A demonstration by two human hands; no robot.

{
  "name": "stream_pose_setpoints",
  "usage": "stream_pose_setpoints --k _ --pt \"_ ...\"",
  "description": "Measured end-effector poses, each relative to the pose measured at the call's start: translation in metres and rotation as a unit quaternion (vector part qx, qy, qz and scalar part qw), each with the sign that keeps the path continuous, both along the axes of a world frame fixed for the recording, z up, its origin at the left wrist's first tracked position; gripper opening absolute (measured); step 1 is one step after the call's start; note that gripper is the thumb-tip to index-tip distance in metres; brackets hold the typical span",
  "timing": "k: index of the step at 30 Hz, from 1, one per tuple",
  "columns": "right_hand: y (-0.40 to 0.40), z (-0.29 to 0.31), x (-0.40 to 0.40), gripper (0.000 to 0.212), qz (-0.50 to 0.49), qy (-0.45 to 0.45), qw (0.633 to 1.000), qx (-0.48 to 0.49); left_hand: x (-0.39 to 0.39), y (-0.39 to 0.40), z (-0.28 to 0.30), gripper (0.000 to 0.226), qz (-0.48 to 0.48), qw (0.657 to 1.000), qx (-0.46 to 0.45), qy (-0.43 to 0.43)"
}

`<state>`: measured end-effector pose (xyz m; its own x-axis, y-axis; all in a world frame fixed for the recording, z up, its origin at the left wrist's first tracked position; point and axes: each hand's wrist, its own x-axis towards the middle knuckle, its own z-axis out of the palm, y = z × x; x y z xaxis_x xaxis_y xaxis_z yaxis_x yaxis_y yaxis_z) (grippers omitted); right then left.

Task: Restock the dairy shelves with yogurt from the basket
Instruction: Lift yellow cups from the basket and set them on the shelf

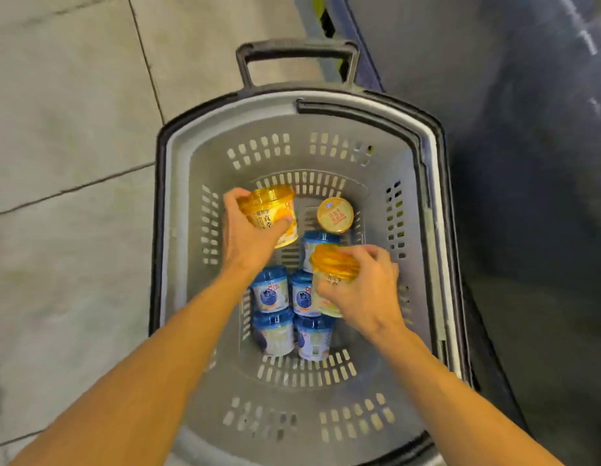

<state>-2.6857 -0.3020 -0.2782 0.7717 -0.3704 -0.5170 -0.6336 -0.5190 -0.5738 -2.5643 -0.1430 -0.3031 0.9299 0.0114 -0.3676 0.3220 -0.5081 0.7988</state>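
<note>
Pick-up step, inside the basket [178,169]. Left hand [248,230] grips one yellow yogurt cup [275,210]; right hand [363,290] grips another yellow cup [329,264]. Blue cups [270,290] lie below both hands. Next: lift both toward the shelves, unseen.

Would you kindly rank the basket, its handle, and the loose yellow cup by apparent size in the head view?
1. basket
2. handle
3. yellow cup, which lies deeper in the basket, so it may look a little small.
</note>
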Motion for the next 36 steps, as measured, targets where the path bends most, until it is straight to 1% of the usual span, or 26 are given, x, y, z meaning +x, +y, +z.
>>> stream_pose_setpoints --k 1,3,4,6,7,9,10,11,12,13,14,15,16,18,19,21,22,24,25,26,28,30,31,33,34,36 --pt "0.000 0.006 0.003 0.066 -0.010 -0.011 1.000 0.008 -0.006 0.003 0.005 0.069 0.008 1.000 -0.007 0.006" --pt "-0.007 0.059 0.014 0.065 -0.029 -0.048 0.998 0.022 -0.007 0.003 0.062 0.069 0.006 1.000 -0.030 0.002" --pt "-0.007 0.061 0.015 0.064 -0.037 -0.056 0.997 0.023 -0.012 0.004 0.069 0.069 0.011 0.999 -0.035 0.002" --pt "-0.021 0.127 0.024 0.062 -0.058 -0.086 0.994 0.032 -0.010 -0.004 0.135 0.069 -0.006 0.999 -0.042 -0.015" --pt "-0.022 0.129 0.026 0.061 -0.064 -0.095 0.993 0.034 -0.013 -0.003 0.141 0.069 -0.001 0.999 -0.047 -0.015" --pt "-0.044 0.201 0.025 0.059 -0.077 -0.106 0.991 0.038 -0.011 -0.018 0.211 0.068 -0.023 0.997 -0.063 -0.028" --pt "-0.044 0.205 0.023 0.059 -0.082 -0.105 0.990 0.041 -0.016 -0.016 0.217 0.067 -0.016 0.998 -0.062 -0.023" --pt "-0.061 0.251 0.018 0.058 -0.098 -0.131 0.986 0.039 -0.015 -0.031 0.265 0.067 -0.029 0.996 -0.074 -0.041" --pt "-0.070 0.283 0.014 0.057 -0.111 -0.132 0.984 0.035 -0.015 -0.038 0.293 0.068 -0.042 0.995 -0.080 -0.033" --pt "-0.069 0.285 0.011 0.055 -0.123 -0.141 0.982 0.032 -0.021 -0.036 0.299 0.068 -0.033 0.996 -0.083 -0.028" --pt "-0.089 0.337 0.000 0.054 -0.141 -0.169 0.975 0.026 -0.023 -0.056 0.349 0.068 -0.051 0.993 -0.099 -0.048" --pt "-0.099 0.374 -0.007 0.053 -0.155 -0.177 0.972 0.027 -0.026 -0.067 0.379 0.068 -0.067 0.991 -0.107 -0.048" --pt "-0.097 0.381 -0.008 0.051 -0.159 -0.184 0.969 0.032 -0.031 -0.064 0.384 0.068 -0.062 0.991 -0.109 -0.051" --pt "-0.132 0.464 -0.036 0.047 -0.201 -0.224 0.953 0.031 -0.043 -0.104 0.458 0.067 -0.110 0.982 -0.138 -0.069" --pt "-0.131 0.469 -0.037 0.048 -0.196 -0.227 0.954 0.025 -0.046 -0.101 0.463 0.067 -0.110 0.982 -0.136 -0.070" --pt "-0.169 0.538 -0.069 0.048 -0.227 -0.256 0.940 -0.013 -0.065 -0.148 0.534 0.066 -0.166 0.968 -0.169 -0.088" --pt "-0.169 0.537 -0.068 0.046 -0.228 -0.251 0.940 -0.020 -0.066 -0.146 0.540 0.065 -0.168 0.967 -0.170 -0.087" --pt "-0.206 0.597 -0.111 0.063 -0.263 -0.269 0.925 -0.055 -0.092 -0.195 0.606 0.066 -0.231 0.947 -0.203 -0.095" --pt "-0.208 0.596 -0.108 0.072 -0.268 -0.272 0.923 -0.055 -0.092 -0.193 0.610 0.068 -0.233 0.948 -0.198 -0.090" --pt "-0.229 0.627 -0.140 0.075 -0.291 -0.286 0.910 -0.072 -0.112 -0.221 0.641 0.071 -0.267 0.935 -0.214 -0.093" --pt "-0.245 0.650 -0.155 0.072 -0.305 -0.298 0.900 -0.091 -0.122 -0.237 0.663 0.076 -0.290 0.930 -0.206 -0.092" --pt "-0.274 0.688 -0.213 0.067 -0.354 -0.314 0.871 -0.129 -0.158 -0.282 0.698 0.074 -0.346 0.908 -0.213 -0.105" --pt "-0.276 0.689 -0.211 0.067 -0.355 -0.313 0.871 -0.133 -0.157 -0.281 0.700 0.072 -0.341 0.910 -0.209 -0.109" --pt "-0.301 0.710 -0.269 0.069 -0.407 -0.317 0.840 -0.169 -0.198 -0.326 0.723 0.071 -0.394 0.884 -0.227 -0.112" --pt "-0.304 0.710 -0.267 0.071 -0.405 -0.316 0.841 -0.171 -0.197 -0.326 0.723 0.072 -0.391 0.886 -0.227 -0.107" --pt "-0.321 0.717 -0.322 0.072 -0.450 -0.307 0.815 -0.198 -0.239 -0.367 0.732 0.074 -0.443 0.859 -0.238 -0.101"
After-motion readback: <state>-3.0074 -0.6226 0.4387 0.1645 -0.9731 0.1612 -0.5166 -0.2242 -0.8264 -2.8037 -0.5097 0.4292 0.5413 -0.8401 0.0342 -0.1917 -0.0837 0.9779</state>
